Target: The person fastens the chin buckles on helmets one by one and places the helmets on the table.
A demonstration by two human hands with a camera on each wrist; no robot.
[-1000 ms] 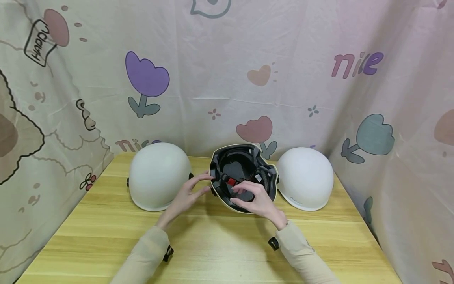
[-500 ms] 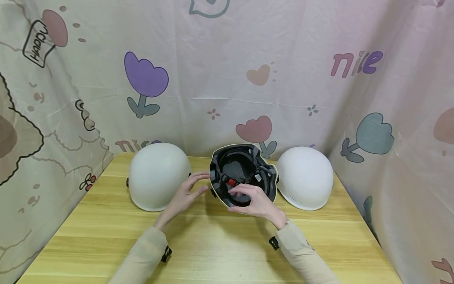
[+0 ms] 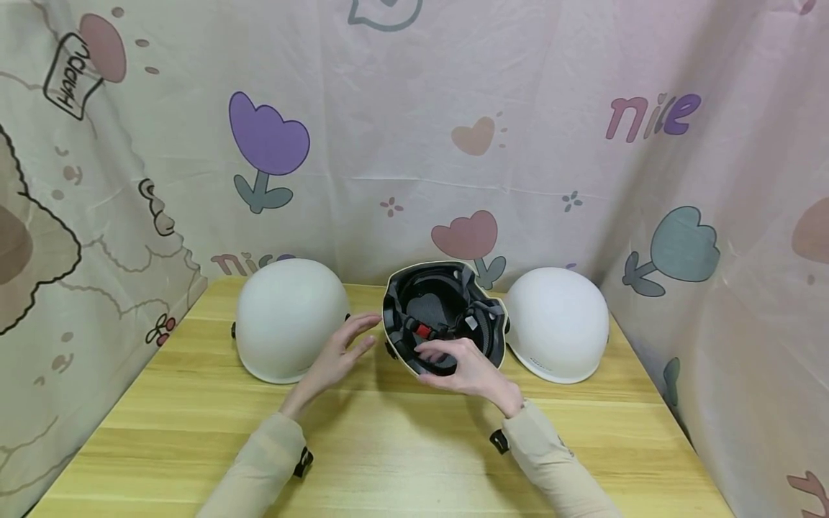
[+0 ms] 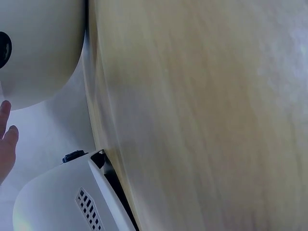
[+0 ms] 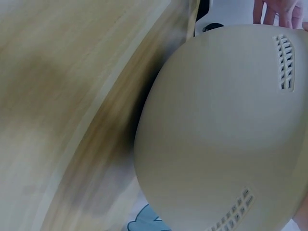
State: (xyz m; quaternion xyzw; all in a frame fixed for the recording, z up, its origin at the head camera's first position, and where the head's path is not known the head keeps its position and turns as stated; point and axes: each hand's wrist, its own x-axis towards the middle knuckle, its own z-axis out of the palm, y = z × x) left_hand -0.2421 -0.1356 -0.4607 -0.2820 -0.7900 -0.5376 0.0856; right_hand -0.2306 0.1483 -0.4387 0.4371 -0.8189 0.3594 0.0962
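In the head view an upturned cream helmet (image 3: 430, 309) lies at the middle of the table, its black padded inside facing up. Inside it, a dark chin strap carries a red buckle (image 3: 422, 331). My left hand (image 3: 340, 352) is at the helmet's left side, fingers loosely spread; whether the fingertip touches the shell I cannot tell. My right hand (image 3: 469, 368) is over the near edge, fingers bent above the opening and thumb apart by the rim. The helmet's vented shell (image 5: 216, 120) fills much of the right wrist view, with the left hand's fingers (image 5: 279, 12) beyond it.
A white helmet (image 3: 291, 320) stands dome-up on the left, its vents (image 4: 89, 208) showing in the left wrist view. Another white helmet (image 3: 557, 324) sits dome-up close against the middle one's right side. A printed curtain (image 3: 388, 144) hangs behind the wooden table (image 3: 401, 460).
My right thumb has lowered from over the helmet's inside to the near rim, and the fingers have drawn slightly back. My left hand has shifted a little left. The helmets stay put.
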